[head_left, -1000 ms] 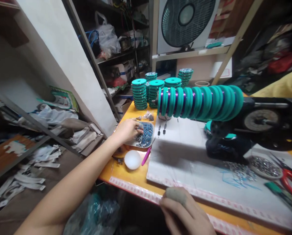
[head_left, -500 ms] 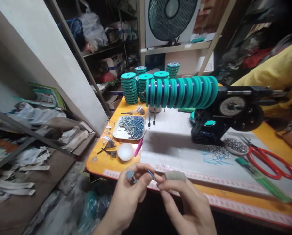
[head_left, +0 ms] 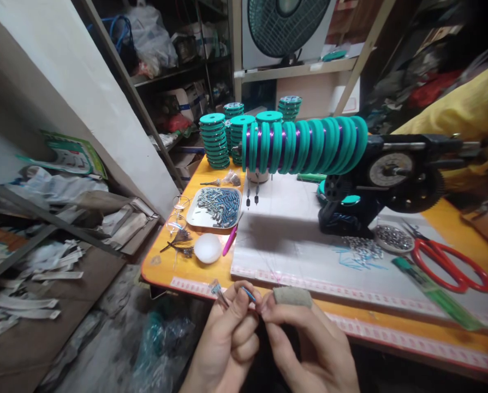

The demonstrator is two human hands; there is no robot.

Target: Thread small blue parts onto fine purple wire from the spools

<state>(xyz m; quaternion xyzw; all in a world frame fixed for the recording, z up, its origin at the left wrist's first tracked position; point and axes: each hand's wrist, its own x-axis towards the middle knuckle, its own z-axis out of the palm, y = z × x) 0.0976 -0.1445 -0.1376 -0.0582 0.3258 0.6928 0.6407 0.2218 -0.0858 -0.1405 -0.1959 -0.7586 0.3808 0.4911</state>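
Observation:
Low in the middle, at the table's front edge, my left hand [head_left: 231, 333] is closed, pinching a small blue ribbed piece [head_left: 249, 293] between thumb and forefinger. A little bundle of pale blue strands or pieces [head_left: 216, 288] sticks up by its forefinger; how it is held is hard to see. My right hand [head_left: 313, 338] is also closed, its thumb and forefinger tips meeting right beside the left fingertips. What those right fingertips hold is too small to make out. A grey-green wrap [head_left: 292, 296] covers one right finger.
A black winding machine [head_left: 346, 213] carries a row of green spools [head_left: 305, 144]. On the table are a tray [head_left: 192, 221] of small blue and metal pieces, a white dome [head_left: 207, 248], a magenta pen-like tool [head_left: 230, 240], red-handled scissors [head_left: 442, 267]. A person's yellow sleeve [head_left: 452, 101] shows at right.
My hands stay together near the table edge. The left fingers have curled in more, and the blue piece now points toward the right fingertips. The view has shifted slightly.

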